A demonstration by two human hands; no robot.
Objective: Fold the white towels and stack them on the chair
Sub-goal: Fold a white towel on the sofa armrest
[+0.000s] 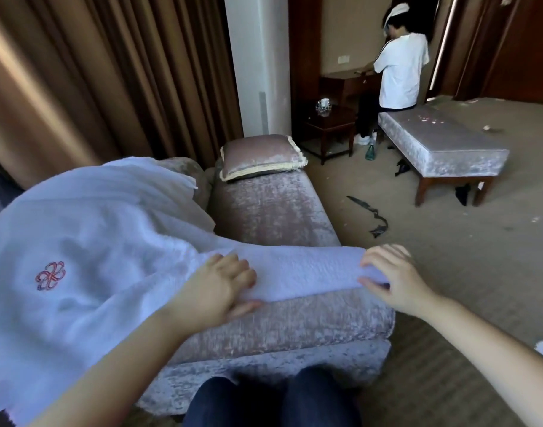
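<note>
A white towel (304, 269) with a red embroidered emblem (50, 275) lies heaped on the left side of the mauve velvet chair (273, 208). 1 folded band of it stretches across the seat's front edge. The left grip (221, 285) clamps that band, fingers on top and thumb beneath. The right grip (393, 278) pinches the band's end.

Soft daylight glows through the curtains (79, 72) at upper left, my view bows at the edges, my right hand (390, 278) looks slightly blurred
</note>
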